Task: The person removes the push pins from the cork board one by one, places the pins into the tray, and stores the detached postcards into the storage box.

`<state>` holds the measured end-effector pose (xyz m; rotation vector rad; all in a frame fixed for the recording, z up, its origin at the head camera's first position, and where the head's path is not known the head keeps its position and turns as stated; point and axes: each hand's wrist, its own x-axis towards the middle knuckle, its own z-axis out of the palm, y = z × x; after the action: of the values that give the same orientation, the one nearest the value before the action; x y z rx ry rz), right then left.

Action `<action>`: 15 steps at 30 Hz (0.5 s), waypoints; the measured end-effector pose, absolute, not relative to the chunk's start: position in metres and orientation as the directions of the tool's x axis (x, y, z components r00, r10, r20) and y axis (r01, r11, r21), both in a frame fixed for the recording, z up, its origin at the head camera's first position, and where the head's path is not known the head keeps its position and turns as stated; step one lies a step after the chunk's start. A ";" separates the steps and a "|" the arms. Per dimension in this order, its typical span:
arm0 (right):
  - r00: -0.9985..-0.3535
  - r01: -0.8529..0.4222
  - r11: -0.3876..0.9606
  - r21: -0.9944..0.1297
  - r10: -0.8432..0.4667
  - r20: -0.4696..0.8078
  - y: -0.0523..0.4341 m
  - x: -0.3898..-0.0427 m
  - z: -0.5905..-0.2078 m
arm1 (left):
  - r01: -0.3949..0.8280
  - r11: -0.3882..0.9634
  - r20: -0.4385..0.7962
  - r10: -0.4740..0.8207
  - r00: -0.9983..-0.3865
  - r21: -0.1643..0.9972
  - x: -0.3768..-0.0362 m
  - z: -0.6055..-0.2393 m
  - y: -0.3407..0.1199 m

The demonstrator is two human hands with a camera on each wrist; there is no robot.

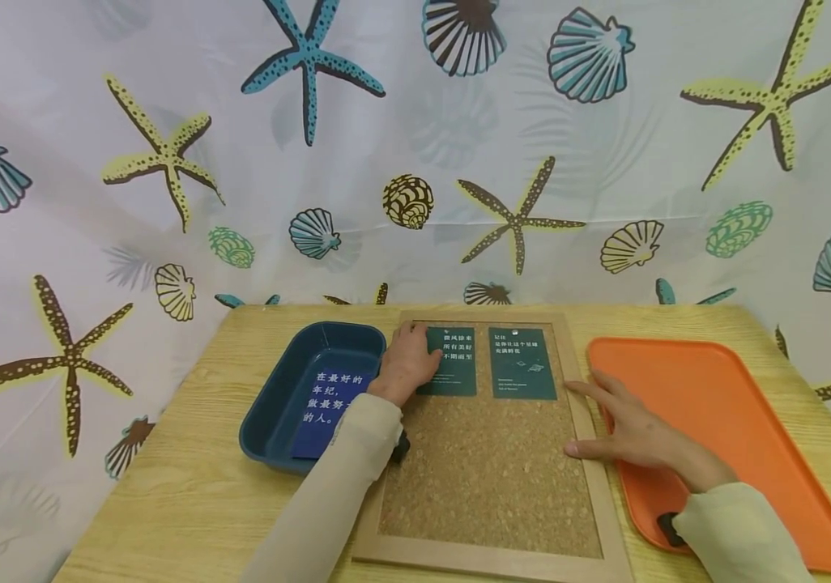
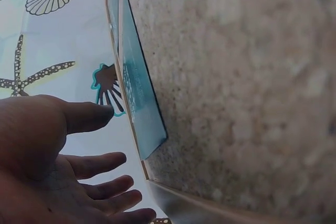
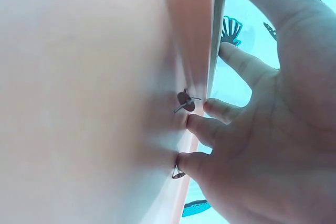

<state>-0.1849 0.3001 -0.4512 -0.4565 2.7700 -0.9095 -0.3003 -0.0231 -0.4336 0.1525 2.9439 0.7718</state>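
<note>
A wood-framed cork board (image 1: 488, 478) lies on the table with two dark green printed cards on its upper part. The left card (image 1: 459, 376) is partly hidden by my left hand (image 1: 408, 360), which is at the board's upper left with fingers extended and holding nothing. On the right card (image 1: 522, 372) a small silver tack (image 1: 514, 332) shows at the top. My right hand (image 1: 630, 425) has its fingers spread, fingertips right at the board's right frame. In the right wrist view, small metal tacks (image 3: 186, 100) appear close to those fingertips.
A dark blue bin (image 1: 255, 429) stands left of the board with a blue printed card (image 1: 328, 413) leaning inside. To the right lies an orange tray (image 1: 736, 421), partly under my right hand. Behind the wooden table (image 1: 153, 502) hangs a patterned curtain (image 1: 401, 105).
</note>
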 end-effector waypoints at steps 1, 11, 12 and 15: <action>-0.935 -0.228 0.765 -0.602 -0.345 -0.083 0.300 -0.185 -0.451 | 0.073 0.866 -0.067 0.122 -0.990 0.494 -0.301 -0.434 -0.023; -0.938 -0.213 0.770 -0.602 -0.334 -0.095 0.300 -0.184 -0.450 | 0.044 0.874 -0.084 0.096 -0.992 0.485 -0.309 -0.441 -0.020; -0.938 -0.212 0.770 -0.601 -0.333 -0.096 0.301 -0.184 -0.450 | 0.039 0.876 -0.086 0.092 -0.992 0.480 -0.310 -0.442 -0.019; -0.937 -0.215 0.770 -0.600 -0.335 -0.094 0.301 -0.184 -0.451 | 0.031 0.885 -0.093 0.084 -0.992 0.465 -0.313 -0.444 -0.018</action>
<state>-0.1841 0.3013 -0.4508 -0.4354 2.7689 -0.9037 -0.3132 -0.0177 -0.4435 0.0899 2.9419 0.7238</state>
